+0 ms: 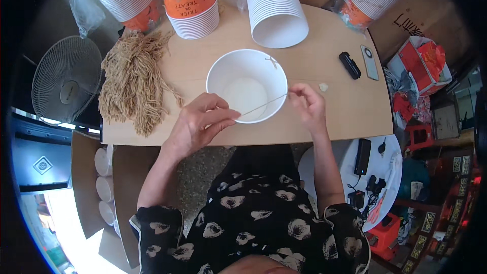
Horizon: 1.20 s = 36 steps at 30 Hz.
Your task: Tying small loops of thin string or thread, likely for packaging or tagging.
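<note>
A white paper bucket (223, 78) stands on the table in front of me, its mouth facing up. A thin tan cord (265, 105) stretches across its near right rim. One end is pinched in my left hand (195, 122), closed at the bucket's near left edge. The other end is in the closed fingertips of my right hand (309, 106), just beyond the right rim. A knotted bit of cord (273, 62) shows inside the far right wall. To the left lies a heap of tan cords (133, 83), loosely bundled.
Along the far side lie white nested buckets (279, 18), with an orange printed stack (190, 7) to their left. A black object (350, 65) and a phone (370, 62) rest at right. A fan (67, 81) stands left; an open carton (129, 167) is below it.
</note>
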Available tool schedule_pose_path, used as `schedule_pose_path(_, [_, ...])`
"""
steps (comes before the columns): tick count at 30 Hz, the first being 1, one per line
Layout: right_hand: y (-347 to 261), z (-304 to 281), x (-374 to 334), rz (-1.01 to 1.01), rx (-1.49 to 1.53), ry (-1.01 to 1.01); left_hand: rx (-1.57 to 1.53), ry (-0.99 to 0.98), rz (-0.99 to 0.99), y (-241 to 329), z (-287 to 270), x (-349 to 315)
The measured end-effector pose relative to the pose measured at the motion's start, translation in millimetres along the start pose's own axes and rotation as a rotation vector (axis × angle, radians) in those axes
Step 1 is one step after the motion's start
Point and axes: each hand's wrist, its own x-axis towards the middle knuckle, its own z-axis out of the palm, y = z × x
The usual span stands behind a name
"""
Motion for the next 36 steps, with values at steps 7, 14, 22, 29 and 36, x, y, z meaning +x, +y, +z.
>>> schedule_pose_path(7, [-14.6,9.9,-9.6,-0.341,-0.164,-0.167,0.060,0.061,0.122,-9.2,8.2,-3.3])
schedule_pose_path(14, [-38.0,33.0,-16.4,-0.424,-0.469,-0.173,0.052,0.248,0.201,-24.8,5.4,-8.2])
schedule_pose_path(22, [-162.7,25.8,119.5,-0.843,-0.380,-0.220,-0.673,0.669,-0.184,-62.6,-93.1,77.4])
schedule_pose_path(29, [-238.6,68.2,298.0,-0.724,-0.450,-0.300,-1.244,0.524,-0.185,-163.8,-195.4,167.8])
schedule_pose_path(36, [-199.1,130.7,444.6,-0.456,-0.227,-0.463,-0.937,0.690,-0.379,-256.1,-202.2,193.4])
